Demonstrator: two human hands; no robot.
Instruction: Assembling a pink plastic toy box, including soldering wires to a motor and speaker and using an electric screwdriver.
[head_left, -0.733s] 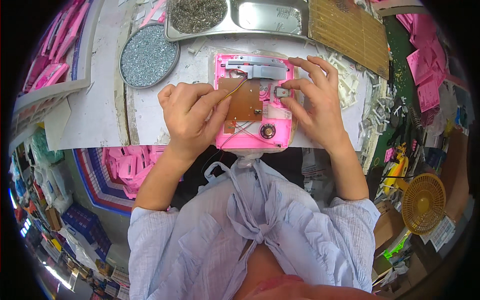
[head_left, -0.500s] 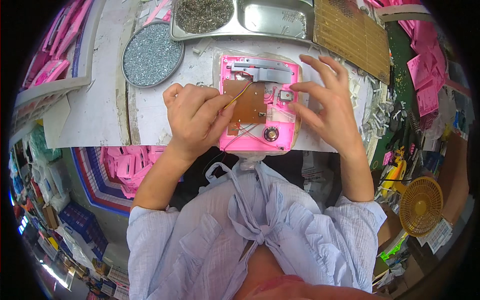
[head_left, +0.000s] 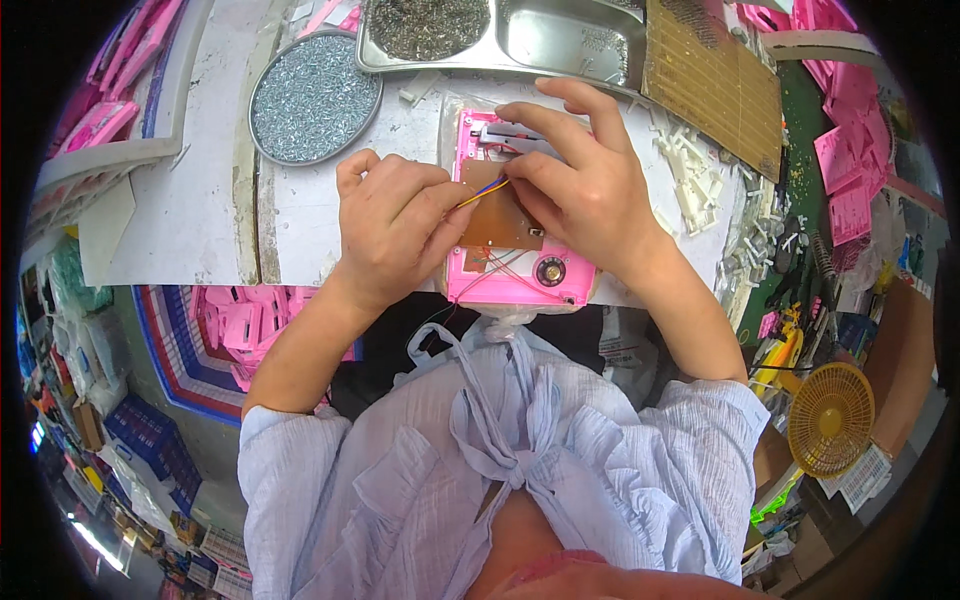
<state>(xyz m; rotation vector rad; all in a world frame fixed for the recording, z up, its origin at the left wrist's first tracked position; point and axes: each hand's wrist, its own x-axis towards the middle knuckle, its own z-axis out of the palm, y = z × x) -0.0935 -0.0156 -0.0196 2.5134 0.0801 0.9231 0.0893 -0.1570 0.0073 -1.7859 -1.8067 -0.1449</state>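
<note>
Both hands work over a pink plastic housing (head_left: 515,275) that lies flat at the near edge of the desk (head_left: 190,225), directly in front of the person. Left hand (head_left: 395,225) is closed, its fingertips pinching a thin bundle of coloured wires (head_left: 485,190) (yellow, blue and red strands show) just above the housing. Right hand (head_left: 580,190) rests on the upper right of the housing with the fingers curved; thumb and forefinger meet the same wires at their other end, and the remaining fingers spread over the top edge.

Housing description: rectangular, bright pink, open side up. A brown circuit board (head_left: 500,215) sits in its centre, partly hidden by both hands. A round metal component (head_left: 550,270) is seated near the lower right corner. Grey metal parts (head_left: 505,135) show at the far end, under the right forefinger. Thin red wires run along the lower edge.

Beyond the housing stand a round tray of small screws (head_left: 315,95) and a compartmented steel tray (head_left: 560,40).
</note>
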